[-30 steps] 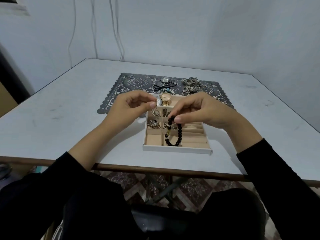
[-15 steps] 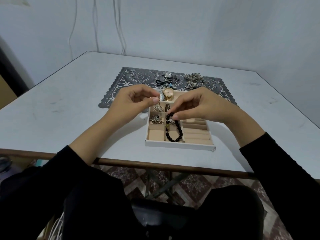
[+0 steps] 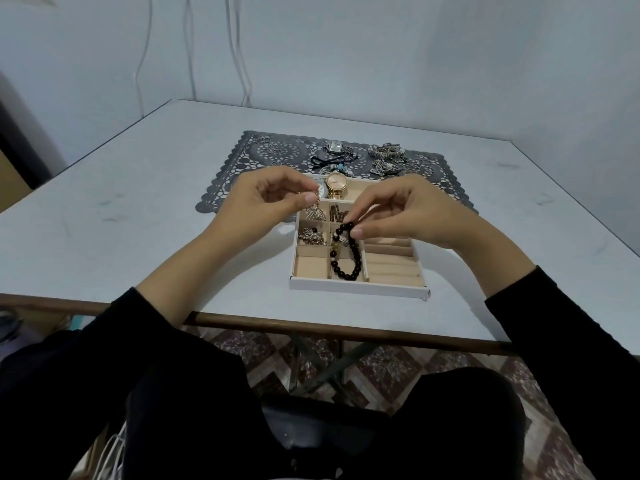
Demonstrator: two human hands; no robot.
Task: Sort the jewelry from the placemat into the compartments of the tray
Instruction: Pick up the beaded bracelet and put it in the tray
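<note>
A white tray with beige compartments lies on the table in front of a dark lace placemat. My right hand pinches a black bead bracelet, which hangs down over a front middle compartment. My left hand pinches a small metal earring above the tray's left side. A gold watch sits in the tray's back compartment, and small metal pieces fill the left compartments. On the placemat lie a silver watch, a dark cord bracelet and a heap of silver jewelry.
The grey table has a wooden front edge close to my body. Walls stand behind and to the right, with cables hanging down the back wall. Patterned floor shows under the table.
The view has tilted up a little. My right hand has lowered the black bead bracelet slightly toward the tray. My left hand keeps its small piece in about the same place.
</note>
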